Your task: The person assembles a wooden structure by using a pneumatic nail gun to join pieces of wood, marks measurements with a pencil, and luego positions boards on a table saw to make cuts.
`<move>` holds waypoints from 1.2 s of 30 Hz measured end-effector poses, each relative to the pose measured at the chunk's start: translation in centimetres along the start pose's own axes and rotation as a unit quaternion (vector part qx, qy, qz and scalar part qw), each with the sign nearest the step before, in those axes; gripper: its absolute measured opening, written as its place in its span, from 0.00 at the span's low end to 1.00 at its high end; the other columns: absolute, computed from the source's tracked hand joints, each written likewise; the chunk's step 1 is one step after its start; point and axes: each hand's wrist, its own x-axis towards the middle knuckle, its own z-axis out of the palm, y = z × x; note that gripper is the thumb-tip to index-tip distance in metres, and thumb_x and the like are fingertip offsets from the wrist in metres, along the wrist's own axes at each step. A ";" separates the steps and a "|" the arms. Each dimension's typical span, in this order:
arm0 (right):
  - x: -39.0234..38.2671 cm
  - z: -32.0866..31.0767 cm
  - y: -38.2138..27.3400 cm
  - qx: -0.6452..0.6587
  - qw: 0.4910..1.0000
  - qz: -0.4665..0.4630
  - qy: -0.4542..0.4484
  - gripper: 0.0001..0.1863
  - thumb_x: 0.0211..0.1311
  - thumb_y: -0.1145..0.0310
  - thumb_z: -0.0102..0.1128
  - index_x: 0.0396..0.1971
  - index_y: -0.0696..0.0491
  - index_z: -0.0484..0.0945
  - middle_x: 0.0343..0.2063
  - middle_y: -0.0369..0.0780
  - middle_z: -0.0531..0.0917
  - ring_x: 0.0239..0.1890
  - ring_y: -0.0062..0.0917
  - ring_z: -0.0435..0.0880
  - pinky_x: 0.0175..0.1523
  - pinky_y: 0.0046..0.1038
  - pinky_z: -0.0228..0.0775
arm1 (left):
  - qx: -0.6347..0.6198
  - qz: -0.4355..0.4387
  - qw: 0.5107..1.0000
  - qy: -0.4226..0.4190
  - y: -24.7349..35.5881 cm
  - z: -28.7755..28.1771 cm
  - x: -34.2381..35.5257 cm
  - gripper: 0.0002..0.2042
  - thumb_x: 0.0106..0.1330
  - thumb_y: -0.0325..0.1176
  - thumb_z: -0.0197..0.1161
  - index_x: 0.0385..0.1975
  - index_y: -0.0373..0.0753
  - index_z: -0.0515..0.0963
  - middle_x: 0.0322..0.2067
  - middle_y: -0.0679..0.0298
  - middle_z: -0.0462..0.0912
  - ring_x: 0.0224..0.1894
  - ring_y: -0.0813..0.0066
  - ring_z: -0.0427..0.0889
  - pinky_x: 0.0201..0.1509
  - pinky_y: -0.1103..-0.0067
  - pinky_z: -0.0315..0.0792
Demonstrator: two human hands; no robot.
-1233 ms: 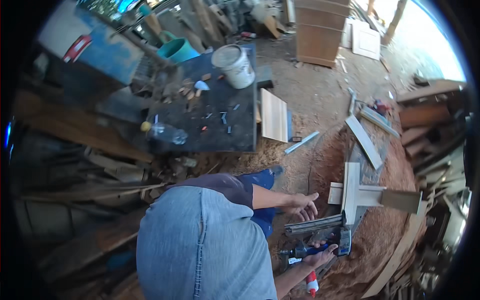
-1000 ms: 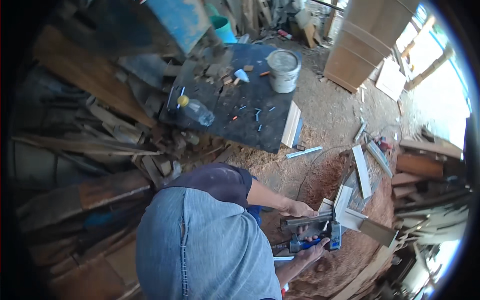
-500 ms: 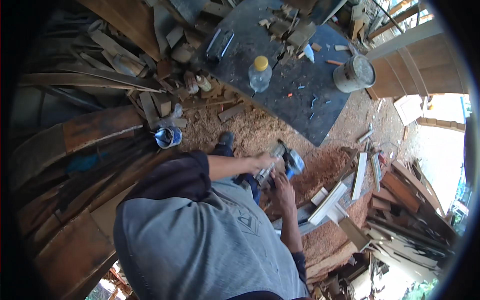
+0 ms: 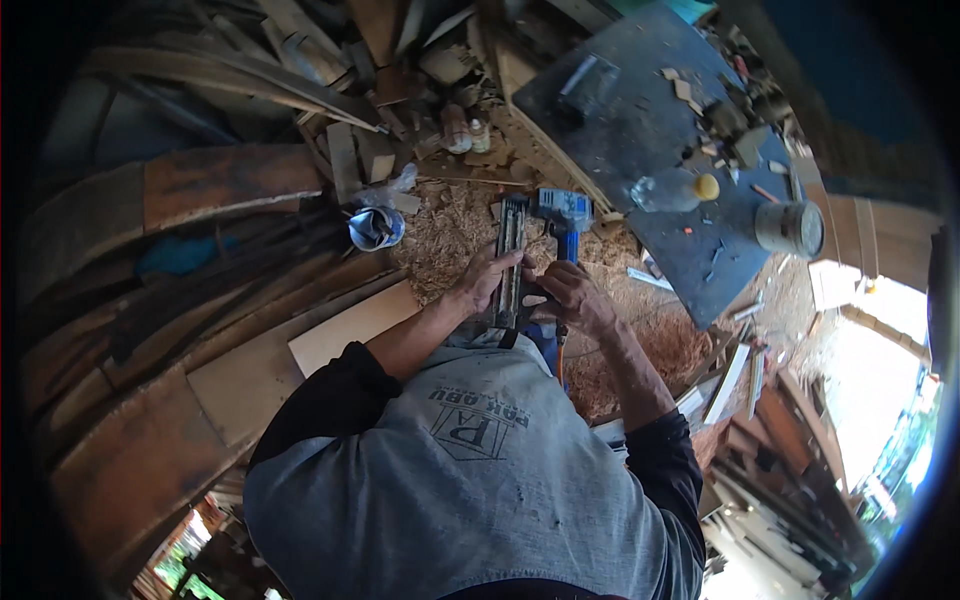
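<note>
Held a blue and grey nail gun (image 4: 566, 206) up in front of the belly with both hands, above the floor. Wrapped the right hand (image 4: 577, 292) around the low part of the blue handle (image 4: 569, 246), with fingers curled tight. Had the left hand (image 4: 485, 283) closed on the side of the long metal rail (image 4: 510, 235), with fingers bent over its edge. Could not see well under either palm. Pointed one end of the rail at the grey shirt (image 4: 480, 500) and the other end away, over the wood shavings (image 4: 440, 215).

Saw a small white and blue can (image 4: 376, 229) to the left, and a pale flat board (image 4: 352, 325) near the left arm. Saw a big dark table (image 4: 600, 130) to the right of the gun. Spotted a clear bottle (image 4: 662, 193) with a yellow cap on the table, well apart from both hands, and a pale bucket (image 4: 789, 228) near the far edge.
</note>
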 end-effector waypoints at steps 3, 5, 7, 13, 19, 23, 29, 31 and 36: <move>4.1 -1.5 -1.3 -0.047 0.997 -0.066 0.018 0.30 0.49 0.54 0.69 0.50 0.54 0.78 0.39 0.40 0.80 0.50 0.37 0.77 0.54 0.37 0.73 | -0.090 0.084 0.992 -0.033 2.9 -0.6 -2.3 0.22 0.65 0.23 0.58 0.60 0.42 0.67 0.43 0.59 0.80 0.44 0.72 0.81 0.49 0.71 0.80; 6.4 -2.0 -1.2 -0.031 0.993 -0.116 0.017 0.32 0.47 0.55 0.69 0.51 0.58 0.77 0.40 0.42 0.79 0.49 0.39 0.77 0.54 0.39 0.72 | -0.101 0.120 0.987 -0.029 4.2 -1.6 -2.4 0.22 0.66 0.24 0.59 0.60 0.42 0.67 0.42 0.61 0.80 0.41 0.72 0.80 0.48 0.73 0.79; 8.1 -2.7 -1.3 -0.041 0.990 -0.134 0.008 0.32 0.48 0.55 0.69 0.51 0.58 0.77 0.41 0.43 0.79 0.49 0.39 0.77 0.54 0.39 0.73 | -0.073 0.150 0.986 0.025 5.9 -1.1 -2.2 0.18 0.70 0.37 0.62 0.56 0.41 0.71 0.33 0.65 0.78 0.33 0.76 0.79 0.41 0.76 0.78; 12.2 -5.3 -1.1 -0.001 0.985 -0.173 0.009 0.25 0.50 0.63 0.71 0.49 0.55 0.79 0.43 0.43 0.80 0.51 0.38 0.79 0.55 0.37 0.75 | -0.093 0.091 0.969 0.212 9.4 -1.1 -1.2 0.18 0.70 0.49 0.61 0.43 0.39 0.76 0.22 0.66 0.77 0.20 0.76 0.77 0.24 0.79 0.74; 16.5 -7.2 6.2 -0.182 0.939 0.124 0.264 0.16 0.59 0.69 0.59 0.48 0.53 0.78 0.46 0.44 0.80 0.47 0.42 0.82 0.46 0.43 0.78 | -0.084 0.091 0.970 0.210 11.0 -4.2 -0.8 0.14 0.70 0.38 0.60 0.46 0.34 0.76 0.28 0.66 0.79 0.28 0.74 0.79 0.31 0.78 0.75; 17.6 -6.3 10.2 -0.277 0.905 0.139 0.291 0.17 0.61 0.71 0.53 0.50 0.55 0.75 0.47 0.43 0.78 0.46 0.42 0.80 0.44 0.42 0.78 | -0.108 0.067 0.974 0.190 12.4 -5.1 -1.5 0.11 0.68 0.30 0.55 0.44 0.31 0.76 0.31 0.63 0.79 0.34 0.72 0.80 0.40 0.78 0.77; 19.3 -5.3 9.3 -0.282 0.903 0.245 0.214 0.23 0.63 0.68 0.52 0.59 0.56 0.70 0.52 0.46 0.73 0.49 0.46 0.76 0.48 0.45 0.77 | -0.114 0.004 0.982 0.147 14.1 -4.7 -3.0 0.09 0.67 0.29 0.54 0.43 0.32 0.75 0.32 0.62 0.79 0.36 0.71 0.80 0.44 0.76 0.76; 19.2 -5.3 9.5 -0.315 0.885 0.240 0.246 0.20 0.62 0.66 0.54 0.53 0.57 0.72 0.48 0.47 0.73 0.48 0.44 0.77 0.45 0.44 0.78 | -0.125 -0.009 0.986 0.110 14.0 -5.2 -2.3 0.09 0.67 0.29 0.53 0.43 0.33 0.75 0.32 0.62 0.79 0.37 0.71 0.80 0.45 0.76 0.76; 18.6 -4.5 10.6 -0.329 0.874 0.234 0.270 0.10 0.62 0.66 0.55 0.39 0.55 0.74 0.42 0.47 0.76 0.45 0.43 0.77 0.41 0.43 0.76 | -0.122 0.005 0.987 0.104 13.2 -6.0 -1.5 0.09 0.66 0.29 0.51 0.42 0.34 0.73 0.33 0.61 0.79 0.38 0.70 0.79 0.43 0.73 0.78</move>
